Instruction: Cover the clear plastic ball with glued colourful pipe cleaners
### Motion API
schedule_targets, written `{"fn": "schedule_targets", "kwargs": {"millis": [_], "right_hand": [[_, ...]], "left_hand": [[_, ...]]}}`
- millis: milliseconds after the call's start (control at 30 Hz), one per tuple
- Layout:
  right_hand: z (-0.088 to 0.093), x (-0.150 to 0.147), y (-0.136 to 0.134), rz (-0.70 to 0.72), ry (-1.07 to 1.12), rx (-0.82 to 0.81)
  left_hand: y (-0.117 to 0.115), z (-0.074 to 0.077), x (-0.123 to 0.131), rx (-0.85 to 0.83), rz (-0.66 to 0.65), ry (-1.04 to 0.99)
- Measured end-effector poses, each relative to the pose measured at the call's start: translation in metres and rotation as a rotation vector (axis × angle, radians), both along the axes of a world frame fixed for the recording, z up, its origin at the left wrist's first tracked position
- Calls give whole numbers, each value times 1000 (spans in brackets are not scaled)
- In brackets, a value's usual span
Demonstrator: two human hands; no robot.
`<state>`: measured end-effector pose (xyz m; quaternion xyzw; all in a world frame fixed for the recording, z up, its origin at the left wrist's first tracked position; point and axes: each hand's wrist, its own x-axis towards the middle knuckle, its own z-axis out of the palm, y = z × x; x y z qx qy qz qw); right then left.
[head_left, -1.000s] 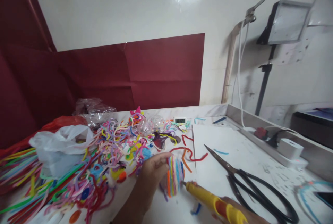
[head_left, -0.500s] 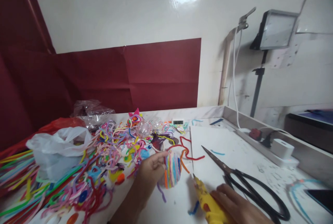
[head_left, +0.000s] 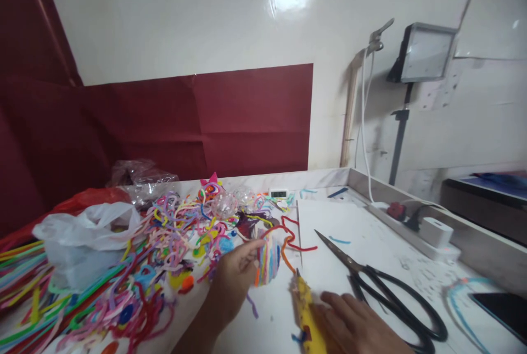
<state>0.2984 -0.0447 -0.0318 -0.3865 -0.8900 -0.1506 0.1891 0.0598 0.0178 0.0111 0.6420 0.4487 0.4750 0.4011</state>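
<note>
Pinched in my left hand [head_left: 237,266] is a rounded piece striped with pipe cleaners [head_left: 268,262], in orange, yellow, white, blue and purple. Its left edge is hidden behind my fingers. My right hand [head_left: 354,321] is on a yellow glue gun [head_left: 305,310], whose nozzle points up and away from me, just right of the striped piece. Part of the grip is hidden under the hand. Beyond the striped piece, red and orange pipe cleaners [head_left: 290,239] lie bent on the table. Large black-handled scissors [head_left: 370,277] rest open to the right of the glue gun.
A heap of coloured pipe-cleaner pieces [head_left: 173,244] spreads on the left, beside a white plastic bag [head_left: 86,239]. White paper [head_left: 333,217] lies under the scissors. A power strip [head_left: 411,233] with a white plug, a phone [head_left: 502,310] and a small digital display [head_left: 279,194] are also there.
The glue gun and my right hand have moved left, with the nozzle nearer the striped piece. My left hand still holds that piece. The whole view has shifted slightly.
</note>
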Motion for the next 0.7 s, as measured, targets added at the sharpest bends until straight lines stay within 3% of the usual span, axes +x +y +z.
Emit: {"fn": "schedule_targets", "kwargs": {"millis": [100,200,300,433,633,700], "right_hand": [[30,-8,2,-26,118,-44],[57,-20,12,-10,322,-96],[72,-29,31,-5,403,-102],[74,-28,53,11,438,-168],[66,-20,63,159,728,-557],[63,-19,64,167,798,-619]], "left_hand": [[-7,9,3,59,7,220],[-13,14,4,141,-66,306],[-16,17,5,200,-140,373],[-20,19,5,250,-191,430],[-23,20,6,254,-222,445],[-23,19,6,235,-230,445]]}}
